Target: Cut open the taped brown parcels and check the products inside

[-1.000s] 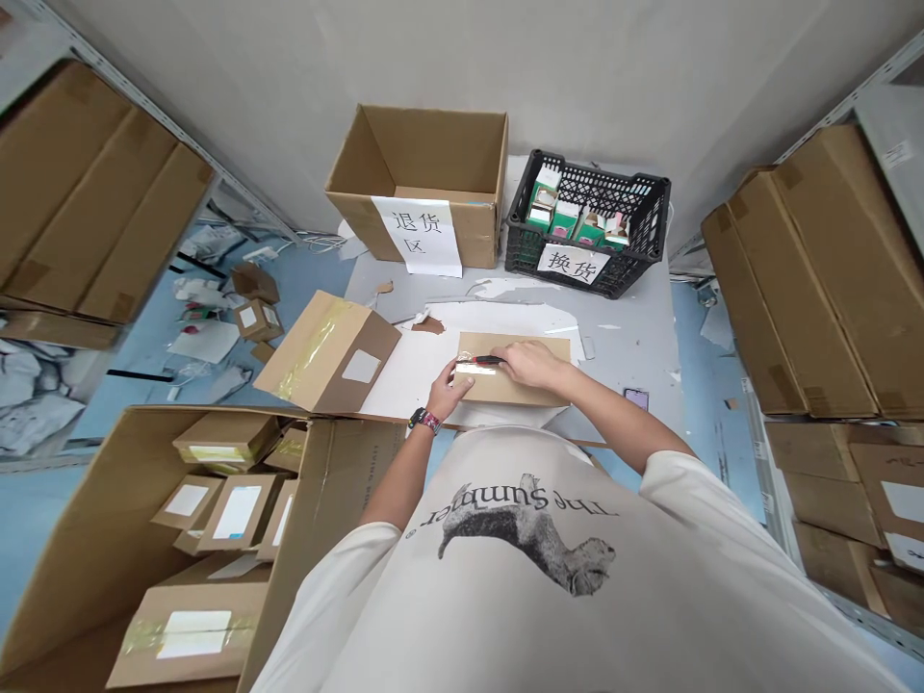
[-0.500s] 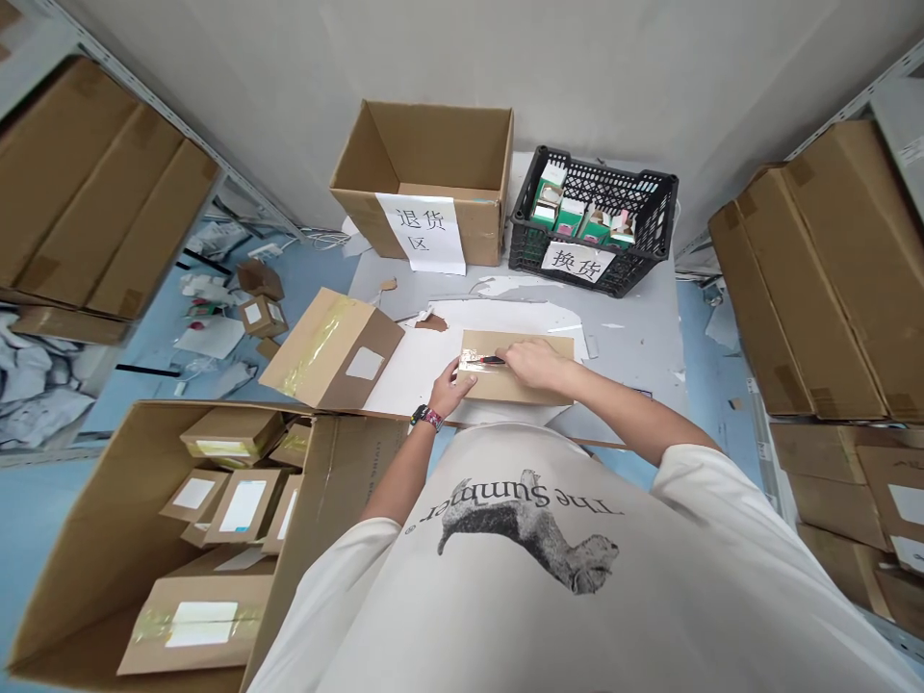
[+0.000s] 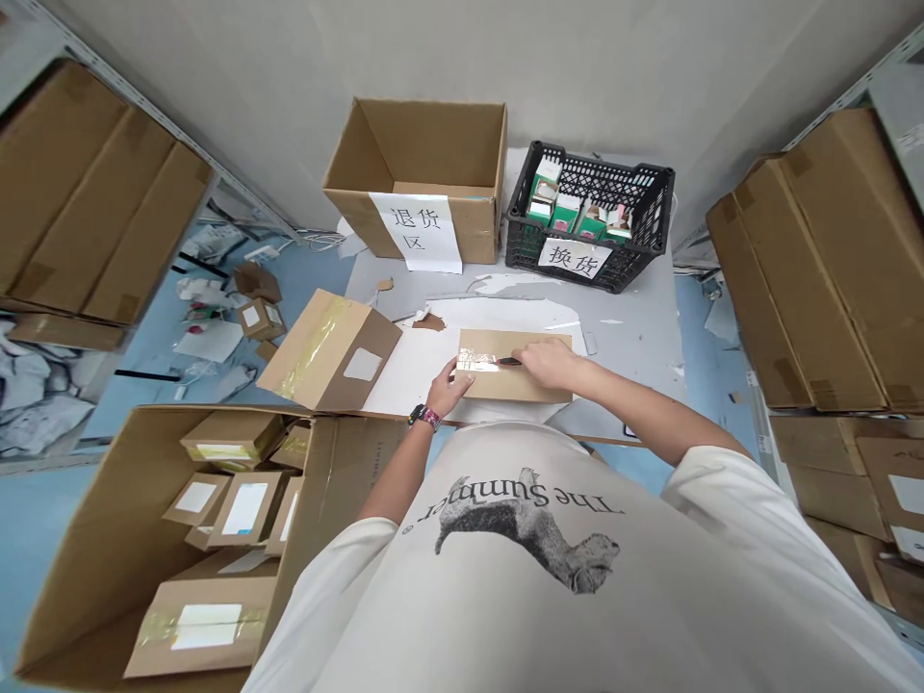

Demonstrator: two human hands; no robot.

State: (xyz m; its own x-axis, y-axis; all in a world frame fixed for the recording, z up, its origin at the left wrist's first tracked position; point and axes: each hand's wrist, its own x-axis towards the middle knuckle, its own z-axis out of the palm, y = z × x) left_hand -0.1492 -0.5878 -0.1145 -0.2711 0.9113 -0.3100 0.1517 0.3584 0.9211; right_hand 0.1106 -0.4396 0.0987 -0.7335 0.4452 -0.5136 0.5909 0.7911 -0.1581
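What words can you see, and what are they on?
"退货区": paper sign on the open cardboard box.
"换货": paper sign on the black crate.
"The Summer", with a ® sign: the white shirt, upside down here.
Too small or blurred to read: the print on the big carton and anything on the parcels' white labels.

Brn box (image 3: pixel 498 385) (shiny tape (image 3: pixel 474 359)), lying flat, blk/red cutter (image 3: pixel 509 362) atop
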